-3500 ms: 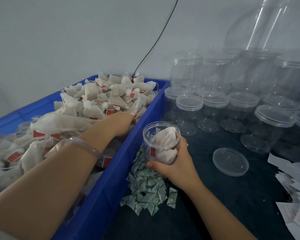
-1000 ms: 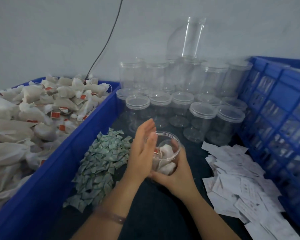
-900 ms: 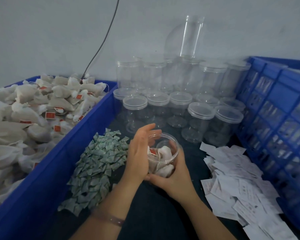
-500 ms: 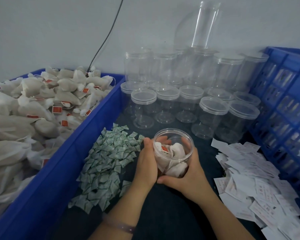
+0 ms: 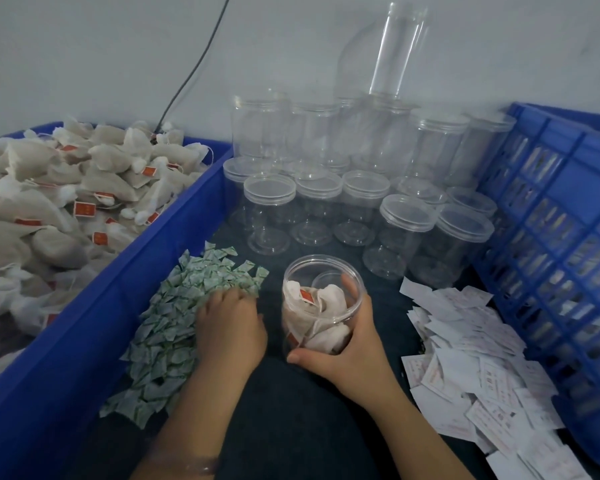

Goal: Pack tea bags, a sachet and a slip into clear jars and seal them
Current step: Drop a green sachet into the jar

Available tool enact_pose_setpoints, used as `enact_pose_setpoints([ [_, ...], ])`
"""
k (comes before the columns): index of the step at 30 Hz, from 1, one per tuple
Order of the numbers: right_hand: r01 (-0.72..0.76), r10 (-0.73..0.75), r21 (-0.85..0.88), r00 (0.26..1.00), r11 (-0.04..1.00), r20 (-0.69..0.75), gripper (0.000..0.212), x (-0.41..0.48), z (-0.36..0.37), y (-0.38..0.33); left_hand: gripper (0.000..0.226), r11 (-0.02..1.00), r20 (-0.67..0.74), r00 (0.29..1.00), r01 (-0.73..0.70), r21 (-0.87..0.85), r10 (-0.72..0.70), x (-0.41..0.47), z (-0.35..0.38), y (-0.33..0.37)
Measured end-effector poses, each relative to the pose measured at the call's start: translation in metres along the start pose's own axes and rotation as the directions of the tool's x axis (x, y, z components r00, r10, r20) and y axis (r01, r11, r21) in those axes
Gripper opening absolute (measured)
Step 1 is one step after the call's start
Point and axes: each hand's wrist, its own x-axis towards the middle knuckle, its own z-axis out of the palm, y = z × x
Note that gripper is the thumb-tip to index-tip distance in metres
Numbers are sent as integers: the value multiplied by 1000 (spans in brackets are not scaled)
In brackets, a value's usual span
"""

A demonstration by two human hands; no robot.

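Right hand point(image 5: 347, 344) gripped an open clear jar point(image 5: 321, 271) low around its base, thumb in front and fingers wrapped behind, holding it tilted over the dark counter point(image 5: 291, 427). Whether the jar touched the counter could not be told. Inside the jar lay several white tea bags point(image 5: 329, 303) with red tags, filling about its lower half.

Just left of the jar, the left hand point(image 5: 231, 327) rested palm down on a heap of small green-and-white sachets point(image 5: 167, 334), fingertips bent into the heap. Whether they pinched a sachet could not be told. Further left of the jar stood a large blue bin point(image 5: 146, 258) piled high with loose tea bags point(image 5: 66, 202).

Behind the jar stood a cluster of empty lidded jars point(image 5: 406, 230). Taller clear jars point(image 5: 430, 143) were ranked behind those against the wall.

Right of the jar, white printed slips point(image 5: 465, 348) lay scattered on the counter. Beyond them stood a blue slatted crate point(image 5: 568, 237), its contents too blurred to make out.
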Motion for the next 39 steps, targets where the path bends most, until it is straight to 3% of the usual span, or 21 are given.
enact_pose_setpoints([
  [5, -12, 12, -7, 1000, 1000, 0, 104, 1, -1, 0, 35, 998, -11, 998, 67, 9, -67, 6, -4, -6],
  [14, -18, 18, 4, 1000, 1000, -1, 101, 1, 0, -1, 32, 966, -43, 997, 58, -250, -71, 7, -6, -18],
  [18, -16, 16, -7, 1000, 1000, 0, 103, 1, -1, -1, 33, 972, -6, 998, 61, -227, -64, 6, -9, -24],
  [22, -27, 27, 2, 1000, 1000, 3, 102, 1, 0, -1, 33, 959, -63, 993, 80, -270, -101, 5, -12, -25],
  [25, -29, 29, 10, 1000, 1000, 10, 102, 1, 0, -2, 26, 860, -234, 962, 0, -510, -139, 4, -20, -21],
  [27, -28, 28, 14, 1000, 1000, 11, 103, 1, 0, -3, 21, 696, -338, 932, -154, -701, -133, 1, -31, -12],
  [30, -15, 15, 8, 1000, 1000, 9, 104, 1, 0, -4, 22, 484, -401, 913, -321, -814, -70, -9, -42, 8],
  [36, -8, 8, 3, 1000, 1000, 9, 104, 1, -1, -4, 16, 405, -598, 800, -531, -745, -51, -11, -62, 17],
  [39, -12, 12, 30, 1000, 999, 9, 102, 2, 0, -3, 25, 429, -508, 838, -540, -724, 198, -7, -64, 28],
])
